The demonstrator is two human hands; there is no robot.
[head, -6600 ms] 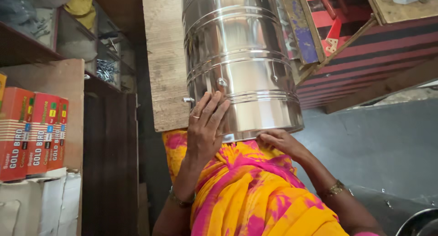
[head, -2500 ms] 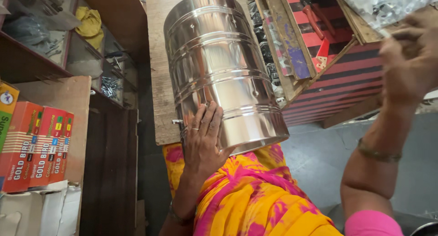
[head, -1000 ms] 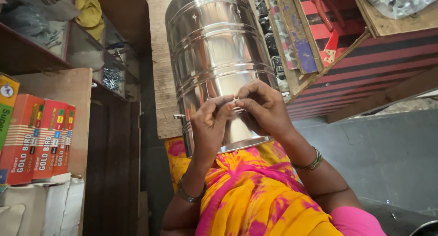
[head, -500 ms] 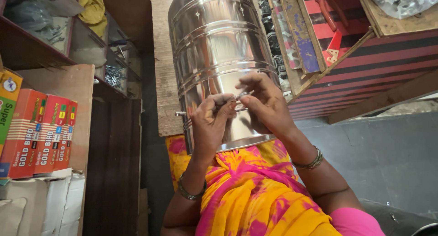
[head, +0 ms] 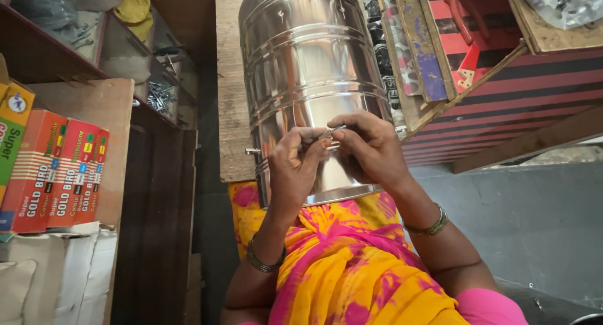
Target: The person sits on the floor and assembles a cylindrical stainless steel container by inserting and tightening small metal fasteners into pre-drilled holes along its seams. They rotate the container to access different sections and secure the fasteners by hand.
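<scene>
Steel drum (head: 308,80) lies on lap, long axis running away from person, rim toward body. Left hand (head: 295,168) and right hand (head: 370,149) pinch small metal piece (head: 328,133) against drum wall.

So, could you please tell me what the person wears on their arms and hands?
Both forearms are bare. The left wrist carries a dark metal bangle, the right wrist a thin metal bangle. A pink sleeve covers the right upper arm. No gloves.
</scene>
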